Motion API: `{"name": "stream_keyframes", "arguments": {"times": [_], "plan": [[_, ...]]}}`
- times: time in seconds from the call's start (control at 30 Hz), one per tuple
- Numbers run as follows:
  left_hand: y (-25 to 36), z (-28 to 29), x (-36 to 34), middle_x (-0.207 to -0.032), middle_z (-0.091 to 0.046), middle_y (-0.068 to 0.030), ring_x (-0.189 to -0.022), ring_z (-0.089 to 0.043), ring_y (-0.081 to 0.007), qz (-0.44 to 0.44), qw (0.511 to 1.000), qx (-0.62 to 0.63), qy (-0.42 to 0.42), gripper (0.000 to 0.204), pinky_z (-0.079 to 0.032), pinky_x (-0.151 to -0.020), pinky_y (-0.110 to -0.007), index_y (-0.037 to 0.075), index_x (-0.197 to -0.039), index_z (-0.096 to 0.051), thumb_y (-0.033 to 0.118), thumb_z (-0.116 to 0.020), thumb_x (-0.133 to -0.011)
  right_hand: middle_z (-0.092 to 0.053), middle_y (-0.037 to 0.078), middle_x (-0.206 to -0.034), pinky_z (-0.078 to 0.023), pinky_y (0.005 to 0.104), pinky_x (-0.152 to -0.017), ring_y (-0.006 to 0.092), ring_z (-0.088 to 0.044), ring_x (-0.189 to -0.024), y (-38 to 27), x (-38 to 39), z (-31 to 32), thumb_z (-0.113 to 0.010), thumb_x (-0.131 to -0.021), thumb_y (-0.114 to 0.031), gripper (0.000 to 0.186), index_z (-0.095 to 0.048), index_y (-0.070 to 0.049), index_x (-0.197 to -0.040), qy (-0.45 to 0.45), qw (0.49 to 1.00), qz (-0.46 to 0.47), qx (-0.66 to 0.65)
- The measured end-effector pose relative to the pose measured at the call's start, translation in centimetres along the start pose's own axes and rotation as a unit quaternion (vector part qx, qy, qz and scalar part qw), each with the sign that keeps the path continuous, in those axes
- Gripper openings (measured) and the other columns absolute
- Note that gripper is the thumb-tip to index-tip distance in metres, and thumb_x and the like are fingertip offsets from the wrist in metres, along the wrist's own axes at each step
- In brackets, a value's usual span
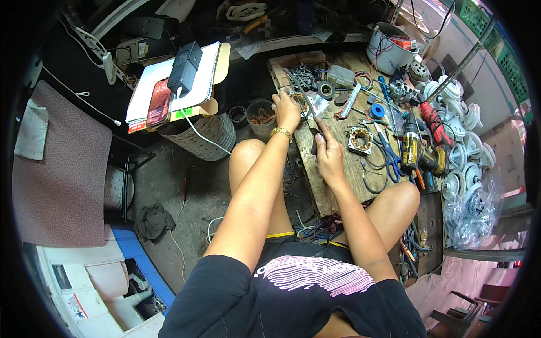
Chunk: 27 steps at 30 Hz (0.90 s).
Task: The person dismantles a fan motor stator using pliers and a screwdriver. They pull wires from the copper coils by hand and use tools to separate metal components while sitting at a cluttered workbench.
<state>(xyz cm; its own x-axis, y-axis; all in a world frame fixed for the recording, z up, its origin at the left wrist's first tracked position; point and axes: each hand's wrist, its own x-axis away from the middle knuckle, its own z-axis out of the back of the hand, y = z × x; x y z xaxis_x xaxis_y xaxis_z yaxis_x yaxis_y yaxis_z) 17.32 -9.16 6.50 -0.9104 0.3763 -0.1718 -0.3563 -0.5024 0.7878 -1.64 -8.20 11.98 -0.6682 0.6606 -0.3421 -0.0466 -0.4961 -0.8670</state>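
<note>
My left hand (287, 112), with a gold bracelet at its wrist, is closed at the left edge of the wooden bench. Its fingers curl against a small motor stator (299, 102) with copper windings, partly hidden by the hand. My right hand (329, 152) is wrapped round a long thin metal tool (310, 110) with a dark handle, whose exact kind I cannot make out. The tool's shaft slants up and left, across the stator. Another copper-wound stator (359, 139) lies on the bench, right of my right hand.
The bench (327, 194) holds blue-handled scissors (393, 163), a yellow-black drill (411, 143), a red power tool (434, 124) and blue tape (376, 111). White plastic pulleys (465, 146) pile up at right. A phone (159, 101) lies on a notebook (143, 93) over a woven basket (204, 138).
</note>
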Motion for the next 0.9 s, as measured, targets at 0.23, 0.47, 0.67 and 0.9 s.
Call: {"name": "stream_keyframes", "arguments": {"times": [0.23, 0.47, 0.67, 0.9], "plan": [[0.4, 0.5, 0.3, -0.121, -0.046, -0.0265, -0.102, -0.055, -0.0500, 0.010, 1.000, -0.014, 0.008, 0.026, -0.046, -0.086, -0.057, 0.000, -0.113, -0.045, 0.013, -0.050, -0.091, -0.049, 0.011, -0.058, -0.044, 0.0340, -0.055, 0.0146, -0.050, -0.052, 1.5, -0.3, -0.2, -0.051, -0.095, -0.012, 0.042, -0.052, -0.014, -0.137, 0.008, 0.999, 0.043, 0.006], [0.9, 1.2, 0.3, -0.119, -0.047, -0.0242, -0.098, -0.059, -0.0467, 0.018, 0.999, -0.035, 0.003, 0.025, -0.048, -0.081, -0.055, 0.002, -0.111, -0.044, 0.012, -0.051, -0.089, -0.049, 0.008, -0.057, -0.042, 0.0316, -0.054, 0.0129, -0.047, -0.051, -0.2, 0.4, -0.1, -0.050, -0.095, -0.011, 0.041, -0.054, -0.014, -0.136, -0.002, 1.000, 0.009, -0.017], [0.7, 1.3, 0.2, -0.116, -0.047, -0.0244, -0.098, -0.059, -0.0462, -0.027, 1.000, -0.012, -0.010, 0.028, -0.048, -0.081, -0.055, 0.004, -0.112, -0.042, 0.010, -0.052, -0.087, -0.044, 0.004, -0.057, -0.039, 0.0297, -0.051, 0.0116, -0.039, -0.051, -0.6, -0.8, 0.1, -0.050, -0.097, -0.012, 0.039, -0.054, -0.015, -0.136, -0.003, 1.000, -0.013, 0.001], [0.9, 0.9, 0.2, -0.117, -0.047, -0.0231, -0.099, -0.058, -0.0452, 0.016, 1.000, -0.022, -0.007, 0.026, -0.048, -0.081, -0.054, 0.003, -0.111, -0.041, 0.012, -0.051, -0.088, -0.051, 0.006, -0.065, -0.042, 0.0290, -0.056, 0.0108, -0.043, -0.056, 1.7, 0.3, 1.0, -0.049, -0.097, -0.010, 0.039, -0.054, -0.011, -0.136, 0.033, 0.994, 0.102, 0.028]]}}
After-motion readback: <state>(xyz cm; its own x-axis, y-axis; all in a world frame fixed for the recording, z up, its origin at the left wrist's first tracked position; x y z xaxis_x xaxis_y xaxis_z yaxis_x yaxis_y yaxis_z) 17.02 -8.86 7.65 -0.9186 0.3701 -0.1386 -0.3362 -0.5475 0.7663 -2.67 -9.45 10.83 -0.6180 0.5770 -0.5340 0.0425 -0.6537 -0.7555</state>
